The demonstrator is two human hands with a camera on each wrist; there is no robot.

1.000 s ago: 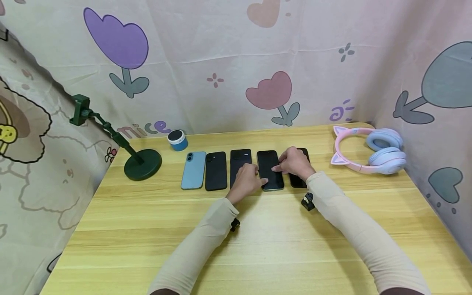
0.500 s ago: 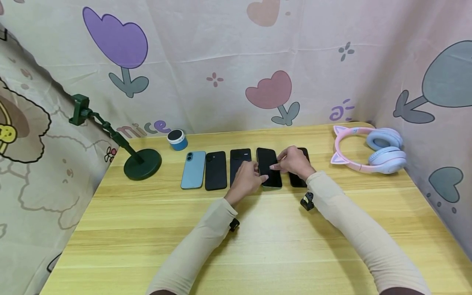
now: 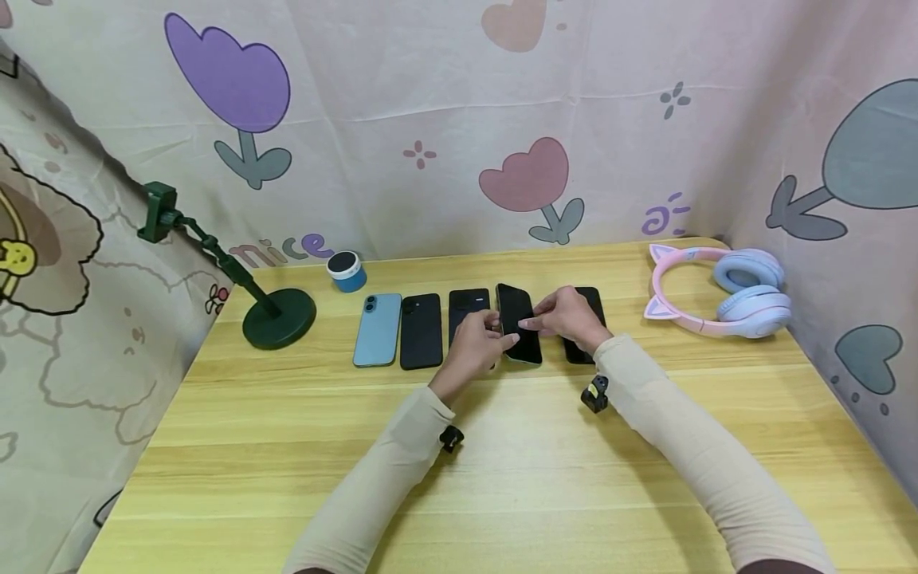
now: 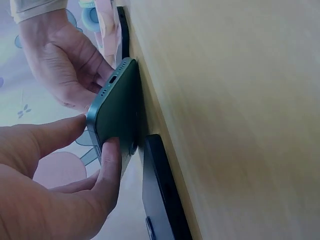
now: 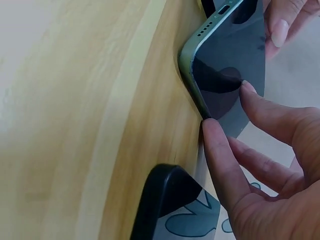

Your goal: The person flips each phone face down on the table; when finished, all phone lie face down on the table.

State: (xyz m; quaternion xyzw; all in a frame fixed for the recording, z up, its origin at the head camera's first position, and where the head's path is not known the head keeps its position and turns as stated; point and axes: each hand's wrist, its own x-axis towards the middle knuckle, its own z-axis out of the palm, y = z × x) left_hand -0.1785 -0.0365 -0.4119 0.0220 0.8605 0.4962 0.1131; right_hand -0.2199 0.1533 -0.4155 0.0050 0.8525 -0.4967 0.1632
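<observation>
A green-edged smartphone [image 3: 514,307] is tilted off the wooden table, its left long side raised and its dark screen up. My left hand [image 3: 469,351] grips that raised side, thumb at the screen edge and fingers on the green back [image 4: 122,97]. On the opposite side my right hand [image 3: 571,319] pinches it, thumb on the screen [image 5: 225,75] and a fingertip at the lower long edge. A dark phone [image 3: 468,300] lies partly hidden behind my left hand, and another black phone [image 3: 592,301] lies partly under my right hand.
A light blue phone [image 3: 376,331] and a black phone [image 3: 421,333] lie to the left in the same row. Behind them stands a small blue jar [image 3: 348,277]. A green stand [image 3: 280,320] is at far left; pink cat-ear headphones [image 3: 753,319] lie at right.
The green-edged phone has shifted slightly left, and its left side has risen from nearly flat to a clear tilt. Both hands have stayed on it, moving only a little.
</observation>
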